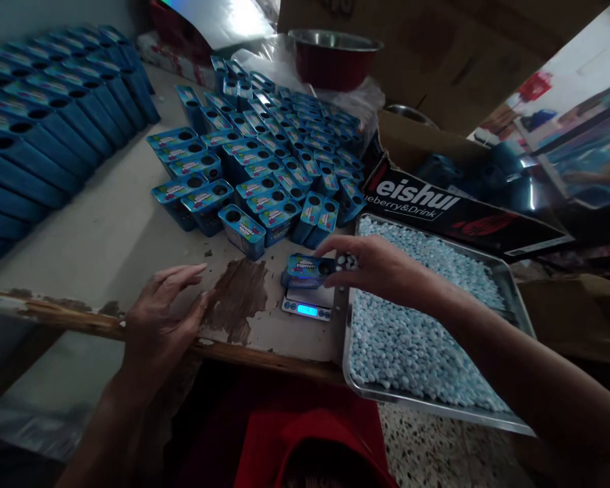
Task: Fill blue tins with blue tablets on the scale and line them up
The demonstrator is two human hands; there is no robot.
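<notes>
A small blue container [305, 269] with a printed top and a round hole rests on a small digital scale [308, 305], whose display glows blue. My right hand [363, 268] is curled at the container's hole end, with several small white and pale blue candies [346, 260] held in it. My left hand [165, 312] lies by the table's front edge, fingers apart and holding nothing. Right of the scale, below my right forearm, a metal tray [353, 339] is heaped with the same kind of candies.
Many blue containers [264, 183] stand grouped behind the scale. Tight rows of them [66, 115] fill the left side. A red metal bowl [334, 61] sits at the back. An open cardboard box [452, 203] stands behind the tray. The table's wooden front edge [264, 356] is worn.
</notes>
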